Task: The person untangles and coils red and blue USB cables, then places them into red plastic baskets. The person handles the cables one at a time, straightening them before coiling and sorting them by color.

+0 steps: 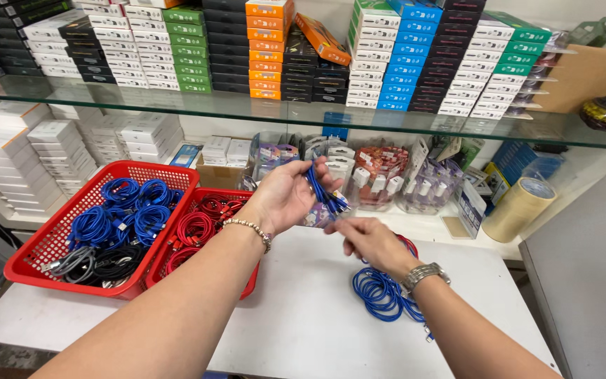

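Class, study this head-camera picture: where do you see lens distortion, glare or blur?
Head view: wide lens bends the glass shelf into a curve; the glass carries pale reflections; light is even, shadows soft; the left hand and blue cables are slightly soft, as is the right hand.

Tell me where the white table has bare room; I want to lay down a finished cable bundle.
The white table is bare in front, between the red baskets and the loose blue cables, under both forearms. A bare strip runs right of those cables to the table edge. The back edge is crowded with clear packets and a tape roll.
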